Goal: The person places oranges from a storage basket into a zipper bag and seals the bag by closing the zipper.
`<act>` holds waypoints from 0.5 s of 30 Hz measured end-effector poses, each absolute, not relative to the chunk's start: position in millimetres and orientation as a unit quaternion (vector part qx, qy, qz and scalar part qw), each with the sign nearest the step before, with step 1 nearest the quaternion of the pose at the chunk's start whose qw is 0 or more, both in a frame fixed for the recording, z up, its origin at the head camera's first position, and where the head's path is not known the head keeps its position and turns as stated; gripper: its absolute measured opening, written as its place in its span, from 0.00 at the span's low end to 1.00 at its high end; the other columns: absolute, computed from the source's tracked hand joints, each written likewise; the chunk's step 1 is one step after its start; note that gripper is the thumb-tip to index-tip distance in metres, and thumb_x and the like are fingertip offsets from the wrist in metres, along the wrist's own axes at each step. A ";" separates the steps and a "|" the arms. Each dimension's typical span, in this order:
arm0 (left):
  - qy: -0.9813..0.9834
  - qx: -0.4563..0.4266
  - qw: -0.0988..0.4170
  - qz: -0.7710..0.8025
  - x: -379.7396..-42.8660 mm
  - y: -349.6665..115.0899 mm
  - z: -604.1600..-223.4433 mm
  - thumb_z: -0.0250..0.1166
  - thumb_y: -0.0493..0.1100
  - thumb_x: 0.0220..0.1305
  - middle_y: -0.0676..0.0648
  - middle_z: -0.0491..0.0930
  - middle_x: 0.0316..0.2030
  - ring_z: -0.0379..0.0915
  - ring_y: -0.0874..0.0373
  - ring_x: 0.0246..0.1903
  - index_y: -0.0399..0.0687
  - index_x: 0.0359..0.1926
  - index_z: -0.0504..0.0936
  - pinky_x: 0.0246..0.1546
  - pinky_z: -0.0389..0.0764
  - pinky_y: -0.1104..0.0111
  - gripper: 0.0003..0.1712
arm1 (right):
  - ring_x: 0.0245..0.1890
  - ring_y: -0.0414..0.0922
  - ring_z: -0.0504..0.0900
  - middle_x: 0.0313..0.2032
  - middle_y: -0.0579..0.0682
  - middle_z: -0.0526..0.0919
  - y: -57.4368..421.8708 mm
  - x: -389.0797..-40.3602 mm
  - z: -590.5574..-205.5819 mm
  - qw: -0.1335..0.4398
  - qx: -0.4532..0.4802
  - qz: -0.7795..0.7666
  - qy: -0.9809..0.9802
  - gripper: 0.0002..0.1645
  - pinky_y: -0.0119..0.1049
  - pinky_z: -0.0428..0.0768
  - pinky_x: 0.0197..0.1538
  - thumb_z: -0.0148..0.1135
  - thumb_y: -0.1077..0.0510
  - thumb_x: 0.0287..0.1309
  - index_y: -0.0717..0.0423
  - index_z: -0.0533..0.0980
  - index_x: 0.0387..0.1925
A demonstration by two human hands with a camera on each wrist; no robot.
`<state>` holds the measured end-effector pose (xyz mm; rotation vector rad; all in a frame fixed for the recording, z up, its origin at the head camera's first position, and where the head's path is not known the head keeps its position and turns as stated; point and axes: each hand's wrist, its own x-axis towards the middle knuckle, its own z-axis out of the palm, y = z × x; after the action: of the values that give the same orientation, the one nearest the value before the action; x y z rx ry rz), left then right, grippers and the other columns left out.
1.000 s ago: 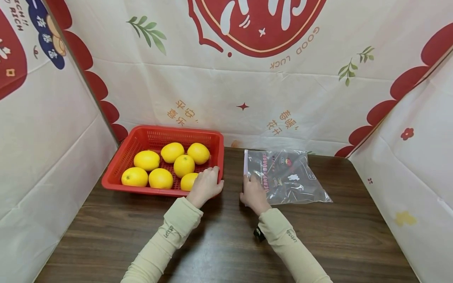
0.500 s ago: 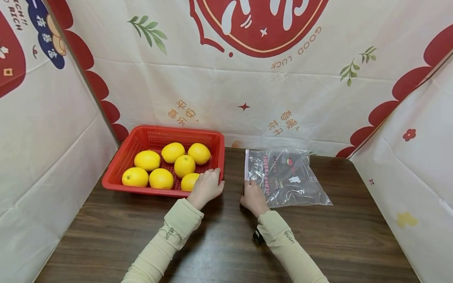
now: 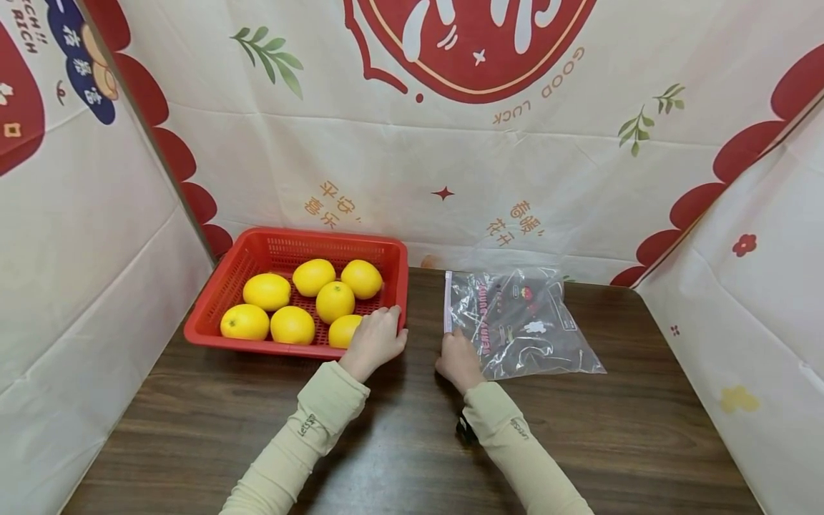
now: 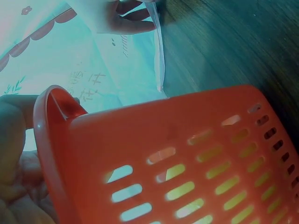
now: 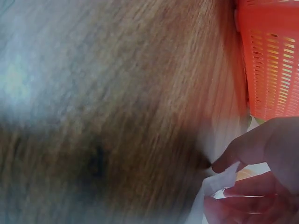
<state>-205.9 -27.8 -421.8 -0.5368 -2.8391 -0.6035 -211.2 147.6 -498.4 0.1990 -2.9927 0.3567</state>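
In the head view a red plastic basket (image 3: 403,275) at the left holds several lemons (image 3: 292,325). My left hand (image 3: 375,342) grips its rim at the near right corner; the left wrist view shows the thumb and fingers (image 4: 21,179) on either side of that rim (image 4: 44,140). To the right lies a clear zip bag (image 3: 547,343) with pink lettering, flat on the table. My right hand (image 3: 460,360) pinches the near end of its pale zip edge (image 3: 448,300). In the right wrist view, thumb and fingers (image 5: 247,144) meet at the bag's edge (image 5: 222,182).
The dark wooden table (image 3: 412,443) runs up to a printed cloth backdrop (image 3: 386,164) at the back, with cloth walls at both sides. A narrow strip of table separates the basket from the bag. A small black object (image 3: 465,430) shows under the right cuff.
My right hand has moved slightly toward me along the bag's zip edge, and the bag's surface has shifted a little. My left hand stays on the basket rim.
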 end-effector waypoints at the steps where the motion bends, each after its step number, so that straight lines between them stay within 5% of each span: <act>1: -0.958 -0.181 0.094 -0.204 -205.8 -27.7 -421.6 0.65 0.42 0.52 0.45 0.74 0.21 0.72 0.52 0.20 0.38 0.31 0.76 0.25 0.78 0.63 0.11 | 0.23 0.56 0.77 0.28 0.58 0.73 147.7 -211.4 -498.7 0.060 0.064 0.118 -0.989 0.11 0.46 0.77 0.27 0.63 0.65 0.30 0.68 0.75 0.23; 15: -0.961 -0.180 0.089 -0.188 -205.1 -26.4 -418.4 0.65 0.43 0.52 0.45 0.74 0.21 0.71 0.54 0.19 0.38 0.33 0.77 0.26 0.78 0.65 0.12 | 0.22 0.59 0.78 0.20 0.62 0.79 154.0 -212.1 -495.9 0.106 0.052 0.147 -0.982 0.05 0.50 0.74 0.24 0.58 0.71 0.28 0.61 0.72 0.12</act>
<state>-205.1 -26.4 -418.4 -0.5354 -2.8608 -0.5592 -212.1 154.0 -495.9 0.1521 -2.8924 0.4344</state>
